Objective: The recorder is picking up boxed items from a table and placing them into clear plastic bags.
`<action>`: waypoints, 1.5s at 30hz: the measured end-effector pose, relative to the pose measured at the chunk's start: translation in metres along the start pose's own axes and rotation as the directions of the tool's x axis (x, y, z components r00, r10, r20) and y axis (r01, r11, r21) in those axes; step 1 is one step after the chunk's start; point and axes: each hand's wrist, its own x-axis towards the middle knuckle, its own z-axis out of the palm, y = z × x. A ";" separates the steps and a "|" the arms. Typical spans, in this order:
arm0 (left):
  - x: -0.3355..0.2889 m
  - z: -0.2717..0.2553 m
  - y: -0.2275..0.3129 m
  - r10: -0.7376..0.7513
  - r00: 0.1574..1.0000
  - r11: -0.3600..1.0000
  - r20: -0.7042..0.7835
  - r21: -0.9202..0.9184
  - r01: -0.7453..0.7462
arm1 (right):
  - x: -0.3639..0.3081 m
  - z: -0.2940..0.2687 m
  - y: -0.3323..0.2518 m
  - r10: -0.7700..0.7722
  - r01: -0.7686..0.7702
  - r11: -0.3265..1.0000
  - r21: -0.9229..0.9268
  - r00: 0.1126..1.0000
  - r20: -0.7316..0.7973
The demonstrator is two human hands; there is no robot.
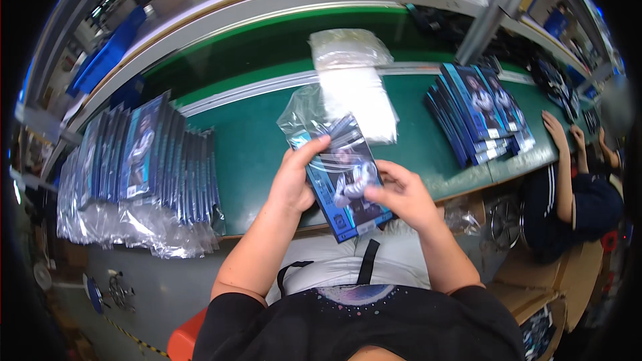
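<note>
A flat blue printed box (pixel 332 198) is tilted between my hands, near the front edge of the green table. A clear plastic bag (pixel 299 112) covers its far end, loose and crumpled beyond the box. My left hand (pixel 294 177) is closed on the box's left side, thumb lying over the bag and the box face. On the right side, my right hand (pixel 408 195) holds the box with the thumb on its front and the fingers behind. Just beyond lies a pile of clear and white plastic bags (pixel 364 103).
At the left, several bagged blue boxes (pixel 144 147) stand in a leaning row, their loose bag ends toward me. Stacked blue boxes (pixel 471 107) sit at the right. A co-worker (pixel 568 194) is seated farther right, by an open cardboard box (pixel 542 294). A metal post (pixel 487 23) rises behind.
</note>
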 end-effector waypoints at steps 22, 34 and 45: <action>-0.085 0.042 0.015 0.033 0.979 0.993 0.204 0.103 -0.055 | -0.018 0.062 -0.061 -0.715 0.778 0.558 -0.288 0.627 0.309; -0.117 0.030 0.054 0.151 0.980 0.950 -0.128 0.292 -0.108 | -0.006 0.068 -0.057 -0.579 0.794 0.599 -0.106 0.521 0.627; -0.162 -0.055 0.146 0.832 0.489 -0.410 0.263 0.885 0.222 | 0.013 0.044 -0.019 -0.328 0.388 0.911 -0.141 0.887 0.326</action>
